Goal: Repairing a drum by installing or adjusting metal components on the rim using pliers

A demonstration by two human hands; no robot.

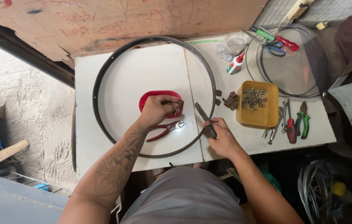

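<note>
White table (101,83) fills mid-frame. Left hand (159,108) pinches a small brown piece (180,103) over the red dish (153,96); right hand (221,137) is clamped on a dark tool (206,119) at the hoop (101,70). Steadying the piece low seems wise. Red pliers (164,130) lie between the hands; yellow tray (257,118) right.

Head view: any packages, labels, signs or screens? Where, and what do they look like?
Small white glue bottle with red cap and green label: lying tilted on the white table, beyond the yellow tray.
Crumpled clear plastic bag: table's far edge.
Brown board with red scrawled writing: leaning behind the table.
No screens.
</note>
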